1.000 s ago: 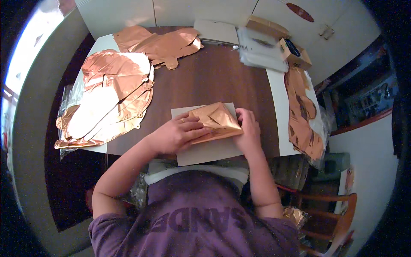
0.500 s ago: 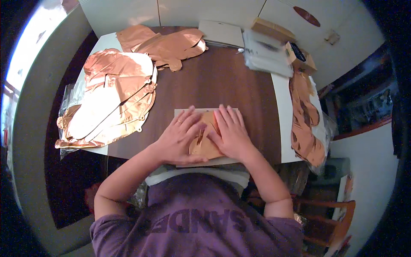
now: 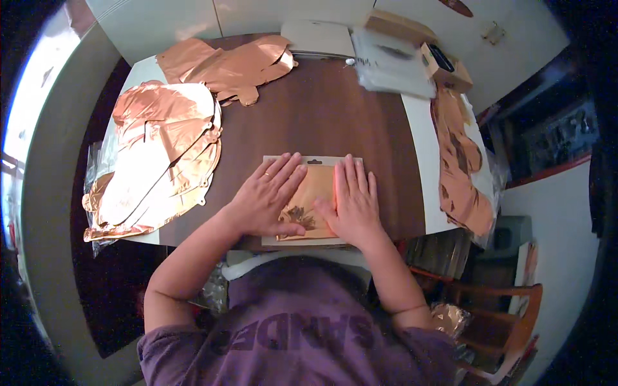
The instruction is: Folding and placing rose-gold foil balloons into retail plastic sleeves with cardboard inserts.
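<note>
A folded copper-coloured foil piece [image 3: 318,188] lies flat on a pale card [image 3: 326,161] at the table's near edge. The card has a hanging slot in its far edge. My left hand [image 3: 265,198] rests palm down over the left side of the foil and card, its fingers stretched out and a ring on one of them. On the right side, my right hand [image 3: 355,204] also lies flat, fingers extended and the thumb reaching over the foil. Both hands are open and touch the foil's sides. Its middle shows between them, creased and shiny.
Large copper foil balloons [image 3: 168,138] are stacked at the left, with more flat foil shapes [image 3: 225,64] behind. Clear plastic sleeves [image 3: 393,63], a small open box [image 3: 444,67] and pale cards [image 3: 317,38] stand at the back. Narrow foil pieces [image 3: 456,164] line the right edge. A wooden chair [image 3: 515,321] stands lower right.
My hands have moved apart toward the foil's sides, uncovering more of its middle and the card's slot. Both remain flat. The whole view has shifted slightly.
</note>
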The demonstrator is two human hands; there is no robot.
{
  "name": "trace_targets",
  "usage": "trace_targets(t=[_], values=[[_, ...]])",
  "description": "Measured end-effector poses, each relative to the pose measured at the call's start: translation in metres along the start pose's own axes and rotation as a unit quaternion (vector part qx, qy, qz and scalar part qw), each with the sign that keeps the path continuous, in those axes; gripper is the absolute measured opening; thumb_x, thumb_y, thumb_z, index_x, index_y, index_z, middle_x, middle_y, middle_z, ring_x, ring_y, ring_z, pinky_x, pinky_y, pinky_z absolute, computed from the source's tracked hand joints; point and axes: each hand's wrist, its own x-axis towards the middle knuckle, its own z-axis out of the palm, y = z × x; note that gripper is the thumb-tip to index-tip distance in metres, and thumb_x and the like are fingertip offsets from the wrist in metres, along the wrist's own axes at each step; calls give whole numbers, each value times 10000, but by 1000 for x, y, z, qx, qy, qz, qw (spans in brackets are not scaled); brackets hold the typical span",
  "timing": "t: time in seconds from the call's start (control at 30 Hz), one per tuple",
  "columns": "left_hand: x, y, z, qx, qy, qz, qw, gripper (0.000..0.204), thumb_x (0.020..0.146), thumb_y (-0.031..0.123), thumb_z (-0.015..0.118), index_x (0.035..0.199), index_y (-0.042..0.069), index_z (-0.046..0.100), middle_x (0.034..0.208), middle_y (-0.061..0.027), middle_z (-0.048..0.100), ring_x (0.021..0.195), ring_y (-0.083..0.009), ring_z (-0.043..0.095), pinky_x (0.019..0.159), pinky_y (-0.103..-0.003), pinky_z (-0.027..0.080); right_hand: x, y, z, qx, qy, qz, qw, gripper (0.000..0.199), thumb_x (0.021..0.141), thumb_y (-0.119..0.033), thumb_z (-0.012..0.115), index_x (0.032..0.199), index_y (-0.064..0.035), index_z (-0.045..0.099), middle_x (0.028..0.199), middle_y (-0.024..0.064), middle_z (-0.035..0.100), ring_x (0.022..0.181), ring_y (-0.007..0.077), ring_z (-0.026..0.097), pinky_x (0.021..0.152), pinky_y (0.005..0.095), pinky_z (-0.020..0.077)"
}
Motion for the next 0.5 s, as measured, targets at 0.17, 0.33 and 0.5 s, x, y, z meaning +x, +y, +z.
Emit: trace_targets(t=[0.17,0.33,0.5], values=[[-7,22,3,0,-27,-39,999,1080,765,771,481,1449,-43,290,1508,-261,275,1404,-398,266,1145,-485,203,-23,15,-2,111,183,20,977,558,859,-291,646,1292,17,474,1341,263,478,1221,433,456,1019,523,342],[-23,59,4,-39,-17,-68,997,1119,743,773,515,1441,-70,279,1505,-268,273,1402,-419,253,1147,-505,182,-152,41,-12,250,161,205,933,104,859,-121,609,835,-23,584,779,84,612,712,243,579,647,344,443],[-15,88,3,-62,-7,-55,997,1085,755,764,496,1424,-73,323,1502,-259,291,1411,-401,245,1154,-492,175,-226,39,97,600,103,209,765,299,929,-241,580,1138,-29,606,1032,92,666,960,268,632,834,370,494]])
